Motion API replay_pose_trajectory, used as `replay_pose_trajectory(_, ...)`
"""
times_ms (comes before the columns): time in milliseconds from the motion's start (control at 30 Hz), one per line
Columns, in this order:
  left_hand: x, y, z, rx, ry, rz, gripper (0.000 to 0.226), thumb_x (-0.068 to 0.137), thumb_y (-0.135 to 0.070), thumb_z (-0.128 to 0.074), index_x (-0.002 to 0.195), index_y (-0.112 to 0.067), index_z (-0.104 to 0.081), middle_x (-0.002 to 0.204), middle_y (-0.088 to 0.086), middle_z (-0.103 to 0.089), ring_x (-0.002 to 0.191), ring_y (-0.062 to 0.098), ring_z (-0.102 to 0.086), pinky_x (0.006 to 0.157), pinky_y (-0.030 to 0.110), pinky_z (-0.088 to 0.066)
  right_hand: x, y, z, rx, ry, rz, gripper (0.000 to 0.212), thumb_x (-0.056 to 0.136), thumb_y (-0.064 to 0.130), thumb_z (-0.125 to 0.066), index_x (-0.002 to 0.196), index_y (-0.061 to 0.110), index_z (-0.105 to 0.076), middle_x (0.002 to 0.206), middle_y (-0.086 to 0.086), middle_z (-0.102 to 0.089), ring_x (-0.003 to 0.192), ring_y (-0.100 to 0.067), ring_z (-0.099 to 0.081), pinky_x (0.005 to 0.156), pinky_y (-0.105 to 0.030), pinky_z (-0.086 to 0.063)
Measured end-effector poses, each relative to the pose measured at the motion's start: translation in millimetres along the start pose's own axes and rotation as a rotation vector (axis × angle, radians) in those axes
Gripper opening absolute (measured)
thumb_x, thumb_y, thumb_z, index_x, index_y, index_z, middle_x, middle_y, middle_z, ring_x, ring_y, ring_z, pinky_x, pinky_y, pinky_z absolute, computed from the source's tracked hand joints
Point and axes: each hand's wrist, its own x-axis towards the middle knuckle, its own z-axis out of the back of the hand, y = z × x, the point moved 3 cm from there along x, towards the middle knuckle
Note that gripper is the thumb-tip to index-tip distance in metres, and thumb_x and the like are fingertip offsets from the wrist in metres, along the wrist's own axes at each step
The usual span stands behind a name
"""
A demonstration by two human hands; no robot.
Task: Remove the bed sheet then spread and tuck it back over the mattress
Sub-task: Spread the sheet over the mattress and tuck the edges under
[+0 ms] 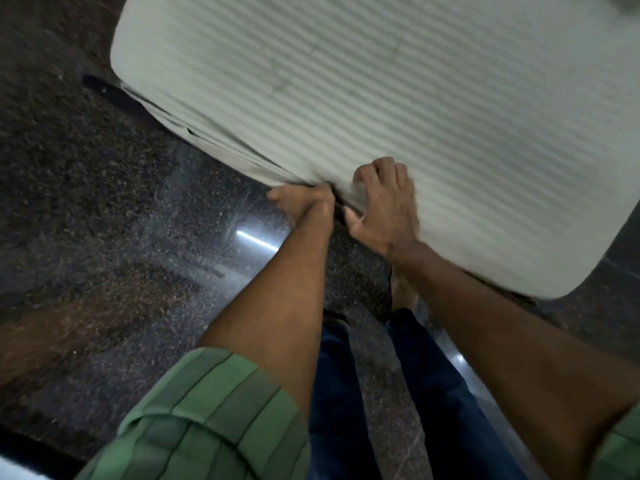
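A pale striped bed sheet (381,98) covers the mattress, which fills the upper right of the head view. At the near edge, my left hand (304,202) grips the sheet's hanging side, fingers curled under the mattress edge. Just to its right, my right hand (384,202) lies on top of the sheet at the edge, its fingers bent and bunching a small fold of fabric against the thumb. The sheet's side hangs in loose layered folds (180,123) toward the left corner. The mattress itself is hidden under the sheet.
Dark speckled polished floor (121,220) surrounds the bed and reflects a tube light. My legs in dark blue trousers (346,393) stand close to the bed's near edge. A dark bed base (110,91) shows under the left corner.
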Motion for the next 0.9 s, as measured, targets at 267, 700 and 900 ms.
replay_pose_trajectory(267,34,22,37,-0.254,0.337,-0.080,0.074,0.072,-0.017,-0.082,0.137,-0.006,-0.049,0.123,0.004,-0.064,0.107,0.020,-0.062,0.076,0.027,-0.056,52,17,-1,-0.133,0.079,-0.058,0.081,0.054,0.050,-0.083,0.121,0.021,-0.047,0.128,-0.006,-0.046,0.118,-0.030,-0.048,0.092,-0.047,-0.042)
replay_pose_trajectory(700,62,-40,51,-0.034,-0.028,-0.126,0.088,0.067,-0.024,-0.085,0.139,-0.009,-0.035,0.139,0.019,-0.051,0.124,0.039,-0.057,0.104,0.044,-0.050,65,54,-16,0.119,0.073,-0.117,0.076,0.055,0.046,-0.078,0.121,0.027,-0.044,0.144,-0.002,-0.034,0.136,-0.026,-0.035,0.099,-0.046,-0.032)
replay_pose_trajectory(900,71,-46,46,0.035,0.059,-0.083,0.083,0.066,-0.027,-0.082,0.127,-0.013,-0.028,0.130,0.017,-0.055,0.106,0.034,-0.065,0.090,0.039,-0.058,82,71,-19,-0.043,-0.042,-0.143,0.072,0.057,0.050,-0.082,0.115,0.026,-0.049,0.123,0.001,-0.050,0.120,-0.024,-0.049,0.093,-0.048,-0.040)
